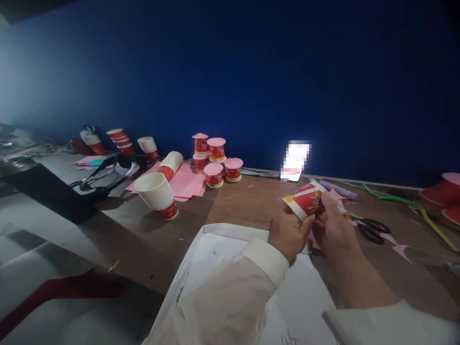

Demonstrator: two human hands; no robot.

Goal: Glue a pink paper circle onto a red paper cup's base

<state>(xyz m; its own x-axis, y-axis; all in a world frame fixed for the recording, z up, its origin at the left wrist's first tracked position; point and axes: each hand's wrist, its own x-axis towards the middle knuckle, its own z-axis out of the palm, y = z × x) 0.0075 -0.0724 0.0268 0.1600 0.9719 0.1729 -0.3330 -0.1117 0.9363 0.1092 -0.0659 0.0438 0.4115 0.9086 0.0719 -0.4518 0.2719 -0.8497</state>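
A red paper cup (308, 199) with a floral print lies tilted on its side between my two hands, above the right part of the table. My left hand (287, 235) is closed around its lower side. Against the near right side of the same cup, my right hand (336, 227) presses with its fingers and thumb. Some of the fingers are hidden behind the cup. Just right of my right hand are black-handled scissors (372, 231), pink paper scraps (402, 251) and a purple tube (338, 189).
A white box lid (230, 232) lies under my forearms. Several red cups topped with pink paper discs (216, 142) stand by the blue wall. Left of them are a leaning stack of cups (155, 191) and pink sheets (187, 182). A lit phone (295, 160) leans on the wall.
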